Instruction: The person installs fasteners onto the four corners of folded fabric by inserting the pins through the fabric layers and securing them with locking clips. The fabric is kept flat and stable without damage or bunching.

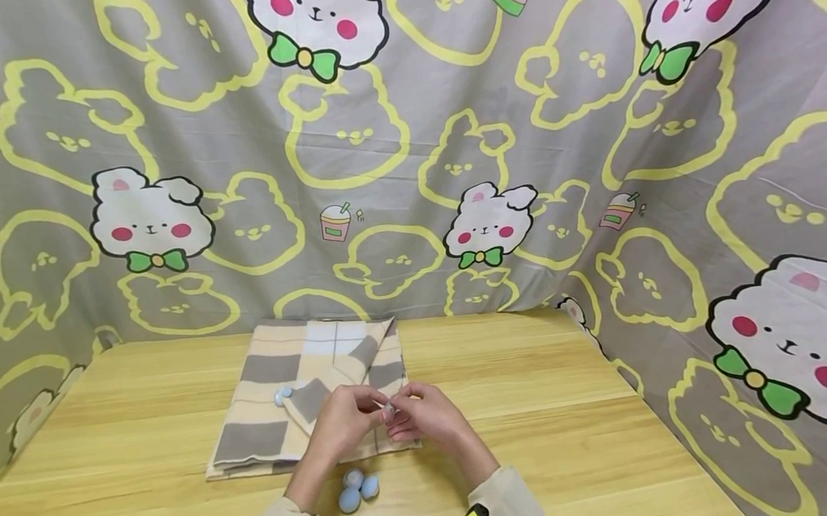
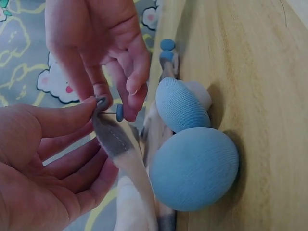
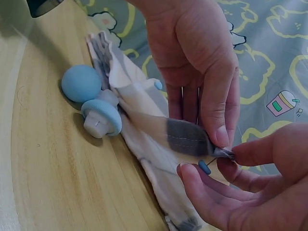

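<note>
A checked blanket (image 1: 270, 374) in beige, grey and white lies folded on the table. Its grey corner (image 2: 111, 135) is raised, pinched between thumb and finger of my left hand (image 1: 346, 421). A thin pin with a small blue disc head (image 3: 204, 167) sticks out of this corner. From the other side my right hand (image 1: 433, 417) pinches the corner's tip, another of its fingertips close beside the pin's head. Fingers partly hide the tip. Nearer my body lie three mushroom-shaped fasteners with blue ribbed caps (image 2: 195, 168); one shows a whitish base (image 3: 96, 126).
Two small blue pieces (image 1: 283, 394) sit at another part of the blanket, left of my hands. The wooden table (image 1: 542, 410) reaches back to a grey cloth curtain (image 1: 395, 203) printed with rabbits, which also hangs at both sides.
</note>
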`<state>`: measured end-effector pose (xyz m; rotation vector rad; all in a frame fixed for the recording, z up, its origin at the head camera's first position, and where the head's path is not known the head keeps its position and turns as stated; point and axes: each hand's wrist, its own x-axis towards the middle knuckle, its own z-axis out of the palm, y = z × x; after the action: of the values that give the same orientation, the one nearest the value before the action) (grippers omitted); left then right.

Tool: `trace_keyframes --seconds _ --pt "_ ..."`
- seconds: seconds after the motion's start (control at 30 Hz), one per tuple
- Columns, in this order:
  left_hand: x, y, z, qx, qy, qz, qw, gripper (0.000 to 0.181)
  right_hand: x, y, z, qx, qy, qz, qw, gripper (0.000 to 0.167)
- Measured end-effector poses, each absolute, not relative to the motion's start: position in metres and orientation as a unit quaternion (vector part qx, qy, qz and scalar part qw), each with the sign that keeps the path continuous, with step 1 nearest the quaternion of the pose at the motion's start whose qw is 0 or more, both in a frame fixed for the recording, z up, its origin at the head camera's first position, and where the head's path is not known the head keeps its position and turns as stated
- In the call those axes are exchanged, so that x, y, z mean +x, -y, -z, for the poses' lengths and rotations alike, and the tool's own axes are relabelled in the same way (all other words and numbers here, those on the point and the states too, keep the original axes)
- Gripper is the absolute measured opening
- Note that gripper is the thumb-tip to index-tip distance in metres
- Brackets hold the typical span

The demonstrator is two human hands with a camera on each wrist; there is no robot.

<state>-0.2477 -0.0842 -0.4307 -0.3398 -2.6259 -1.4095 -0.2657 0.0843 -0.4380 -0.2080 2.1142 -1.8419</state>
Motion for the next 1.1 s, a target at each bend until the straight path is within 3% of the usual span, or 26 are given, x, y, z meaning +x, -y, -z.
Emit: trace_keyframes --seconds 0.33,1.1 --pt "-0.2474 0.0839 0.4303 -0.101 0.878 0.465 0.058 0.009 -0.2664 -0.0846 0.4386 -0.062 -0.737 0.654 0.160 0.019" --pt "-0.2487 0.0839 0.4300 -0.094 0.879 0.459 0.089 0.008 -0.2678 -0.0810 0.4425 -0.060 -0.728 0.665 0.156 0.019"
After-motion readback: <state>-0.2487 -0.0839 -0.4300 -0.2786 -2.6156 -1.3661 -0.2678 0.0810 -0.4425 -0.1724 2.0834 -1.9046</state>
